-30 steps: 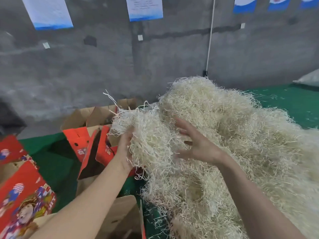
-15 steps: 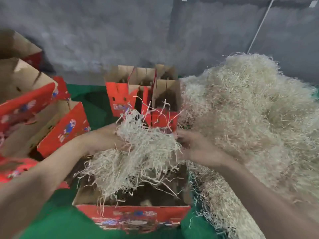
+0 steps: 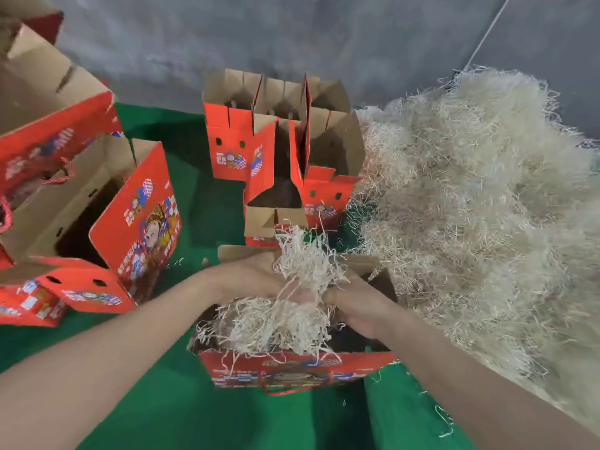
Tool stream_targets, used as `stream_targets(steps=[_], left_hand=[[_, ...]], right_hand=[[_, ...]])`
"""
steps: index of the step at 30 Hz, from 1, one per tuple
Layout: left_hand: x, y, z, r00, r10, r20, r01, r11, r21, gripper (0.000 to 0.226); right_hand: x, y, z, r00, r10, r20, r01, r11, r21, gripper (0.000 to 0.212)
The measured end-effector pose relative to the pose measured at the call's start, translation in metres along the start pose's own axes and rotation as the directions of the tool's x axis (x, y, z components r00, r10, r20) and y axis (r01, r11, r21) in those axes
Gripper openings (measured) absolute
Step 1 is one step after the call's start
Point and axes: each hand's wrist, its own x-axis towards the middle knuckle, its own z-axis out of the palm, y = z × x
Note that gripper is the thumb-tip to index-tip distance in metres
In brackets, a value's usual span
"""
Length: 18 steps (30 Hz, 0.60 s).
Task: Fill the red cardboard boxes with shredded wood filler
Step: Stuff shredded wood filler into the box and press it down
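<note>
An open red cardboard box (image 3: 292, 368) stands in front of me on the green surface. My left hand (image 3: 246, 277) and my right hand (image 3: 354, 306) are over its opening, both gripping one clump of shredded wood filler (image 3: 292, 297). The lower part of the clump lies inside the box and some strands hang over its near wall. A large pile of the same pale filler (image 3: 480, 206) rises to the right.
Several open red boxes (image 3: 282, 147) stand behind the near box. More red boxes (image 3: 107, 216) lie tipped at the left. The green table cover (image 3: 194, 410) spreads under everything, and a grey wall (image 3: 292, 34) closes the back.
The clump of filler has come down from above the box into its opening, with both hands still gripping it. The view has tilted down and left.
</note>
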Motion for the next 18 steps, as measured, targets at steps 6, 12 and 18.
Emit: stream_targets(steps=[6, 12, 18], left_hand=[[0.01, -0.021, -0.012, 0.967, 0.133, -0.216, -0.067, 0.955, 0.289, 0.037], [0.012, -0.033, -0.02, 0.989, 0.014, -0.149, -0.021, 0.999, -0.046, 0.058], [0.018, -0.016, 0.005, 0.959, 0.221, 0.177, -0.199, 0.971, -0.133, 0.053]], right_hand=[[-0.014, 0.007, -0.023, 0.995, 0.063, -0.081, -0.076, 0.981, -0.18, 0.027], [-0.02, 0.015, -0.036, 0.989, 0.064, -0.133, -0.09, 0.975, -0.202, 0.02], [-0.011, 0.01, -0.009, 0.999, 0.0, 0.035, -0.005, 0.993, 0.121, 0.04]])
